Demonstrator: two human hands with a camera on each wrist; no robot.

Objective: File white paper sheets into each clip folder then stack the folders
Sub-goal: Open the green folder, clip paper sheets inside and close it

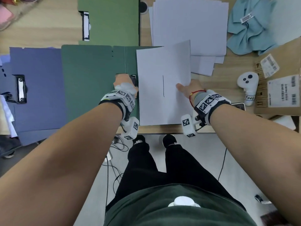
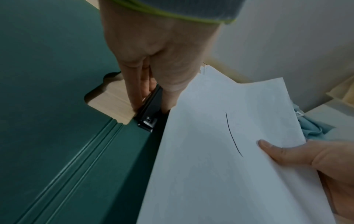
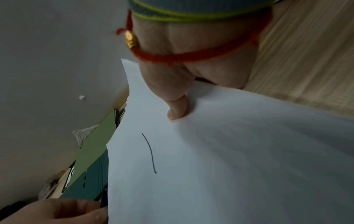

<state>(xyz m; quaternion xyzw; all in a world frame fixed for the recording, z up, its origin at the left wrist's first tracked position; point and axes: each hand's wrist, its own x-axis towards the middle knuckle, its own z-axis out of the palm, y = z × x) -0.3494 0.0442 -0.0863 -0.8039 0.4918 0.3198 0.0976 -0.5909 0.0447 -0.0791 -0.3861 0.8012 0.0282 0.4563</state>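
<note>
A dark green clip folder (image 1: 91, 82) lies open on the desk in front of me. My left hand (image 1: 123, 83) pinches its black metal clip (image 2: 148, 112) between thumb and fingers. White paper sheets (image 1: 159, 88) marked with one black line lie on the folder's right half, their left edge at the clip. My right hand (image 1: 187, 88) grips their right edge, thumb (image 3: 177, 109) on top and fingers hidden underneath. A light green folder (image 1: 110, 20) lies behind, a blue folder (image 1: 37, 88) to the left, each with a clip showing.
A loose pile of white paper (image 1: 190, 26) lies at the back right. A light blue cloth (image 1: 254, 28), a white controller (image 1: 248, 87) and a cardboard box (image 1: 280, 85) crowd the right side. The desk's front edge (image 1: 162, 133) runs just below my wrists.
</note>
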